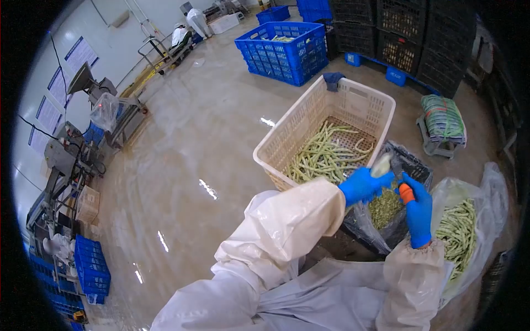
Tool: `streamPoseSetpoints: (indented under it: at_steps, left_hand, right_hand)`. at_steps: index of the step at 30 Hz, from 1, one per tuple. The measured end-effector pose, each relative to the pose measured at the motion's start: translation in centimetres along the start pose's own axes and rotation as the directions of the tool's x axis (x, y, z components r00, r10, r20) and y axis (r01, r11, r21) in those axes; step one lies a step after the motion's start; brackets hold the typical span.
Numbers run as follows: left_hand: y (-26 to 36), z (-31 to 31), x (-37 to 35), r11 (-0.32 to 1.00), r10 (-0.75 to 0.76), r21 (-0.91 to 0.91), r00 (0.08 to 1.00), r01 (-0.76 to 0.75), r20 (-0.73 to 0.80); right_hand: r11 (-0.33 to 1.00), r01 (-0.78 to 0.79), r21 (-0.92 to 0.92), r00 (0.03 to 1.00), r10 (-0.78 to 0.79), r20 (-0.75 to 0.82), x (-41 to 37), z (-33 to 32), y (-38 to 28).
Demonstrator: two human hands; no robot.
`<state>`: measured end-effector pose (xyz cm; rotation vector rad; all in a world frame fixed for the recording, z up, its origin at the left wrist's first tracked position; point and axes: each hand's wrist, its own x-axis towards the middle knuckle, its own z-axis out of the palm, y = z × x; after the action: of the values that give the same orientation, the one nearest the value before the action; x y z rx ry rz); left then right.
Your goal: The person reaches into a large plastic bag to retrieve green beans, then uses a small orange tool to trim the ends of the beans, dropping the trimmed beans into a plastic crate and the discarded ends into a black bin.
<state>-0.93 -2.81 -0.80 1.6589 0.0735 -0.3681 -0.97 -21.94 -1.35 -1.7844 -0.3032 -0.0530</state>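
Note:
My left hand [361, 186], in a blue glove, is closed around pale green beans [381, 165], blurred by motion; their number cannot be made out. In my right hand [419, 212], also gloved, is a knife with an orange handle [406, 193], its dark blade pointing up beside the beans. Below both hands stands a black crate [411, 160] lined with plastic, holding small green cut pieces [385, 208]. Long green beans [328, 154] lie in the cream crate [309, 107] ahead. To the right, a clear plastic bag [494, 193] holds more beans [458, 231].
A blue crate [284, 58] and stacked black crates [381, 33] stand at the back. A filled sack [443, 118] rests on a small stool [433, 146] at right. Machinery [61, 157] lines the left wall. The floor [165, 182] looks wet. Another person [197, 22] is far back.

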Motion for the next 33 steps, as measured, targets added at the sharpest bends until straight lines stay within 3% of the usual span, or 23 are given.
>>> streamPoseSetpoints:
  at_steps: [3, 6, 9, 11, 12, 13, 15, 17, 20, 21, 24, 27, 30, 33]
  left_hand:
    - [-0.4, 1.8, -0.8, 1.0, -0.026, 0.022, 0.967, 0.021, 0.253]
    - [0.6, 1.9, -1.3, 0.989, -0.106, 0.132, 0.95, 0.069, 0.295]
    - [-0.1, 1.1, -0.8, 0.981, -0.124, 0.181, 0.954, 0.076, 0.272]
    - [0.6, 1.1, -1.4, 0.988, -0.125, 0.119, 0.949, 0.094, 0.289]
    - [-2.1, 2.2, -0.1, 0.985, 0.11, -0.151, 0.972, -0.079, 0.208]
    - [-1.0, 1.1, -0.4, 0.984, -0.131, 0.153, 0.959, 0.094, 0.252]
    - [-0.9, 0.4, -0.4, 0.978, -0.211, 0.088, 0.9, 0.191, 0.38]
    - [0.5, 0.5, -1.4, 0.979, -0.156, -0.071, 0.919, 0.194, 0.363]
    - [0.7, 0.3, -1.4, 0.983, -0.091, -0.128, 0.953, 0.133, 0.288]
    - [0.9, 0.2, -1.3, 0.991, -0.095, -0.069, 0.964, 0.115, 0.248]
    - [0.0, 0.0, -0.6, 0.995, -0.055, 0.084, 0.989, 0.044, 0.141]
    - [-0.1, -0.3, -0.6, 0.993, -0.017, 0.114, 0.992, 0.003, 0.125]
    - [-0.6, -0.2, -0.4, 0.931, 0.088, 0.351, 0.995, -0.101, 0.053]
    - [0.4, 0.2, -1.0, 0.795, 0.119, 0.602, 0.992, -0.076, -0.032]
  right_hand:
    - [0.994, -0.06, 0.097, 0.994, 0.051, 0.094, -0.2, -0.4, 0.3]
    - [0.976, -0.217, 0.027, 0.963, 0.209, 0.172, -0.2, -1.1, -1.0]
    - [0.961, -0.258, 0.101, 0.953, 0.236, 0.188, 0.0, -1.3, -1.6]
    - [0.98, -0.098, 0.173, 0.986, 0.072, 0.152, 0.2, -0.7, 0.0]
    - [0.985, -0.054, 0.166, 0.988, 0.029, 0.149, 0.1, -0.5, -0.2]
    - [0.989, -0.015, 0.149, 0.989, -0.008, 0.149, 0.1, -0.3, -0.7]
    - [0.983, -0.132, 0.129, 0.971, 0.102, 0.217, 0.2, -0.8, -1.2]
    - [0.967, -0.183, 0.176, 0.96, 0.138, 0.242, 0.4, -1.5, -1.4]
    - [0.976, -0.14, 0.169, 0.966, 0.097, 0.24, 0.5, -1.8, -2.2]
    - [0.975, -0.126, 0.185, 0.97, 0.082, 0.228, 0.7, -2.0, -1.8]
    - [0.998, 0.007, 0.06, 1.0, -0.006, -0.021, 0.9, -2.2, -1.2]
    - [0.962, 0.198, -0.187, 0.98, -0.201, 0.005, 0.5, -2.2, -1.6]
    - [0.832, 0.404, -0.38, 0.91, -0.41, 0.071, 0.0, -0.5, -0.3]
    - [0.747, 0.357, -0.561, 0.934, -0.277, 0.226, -0.5, 0.0, 0.2]
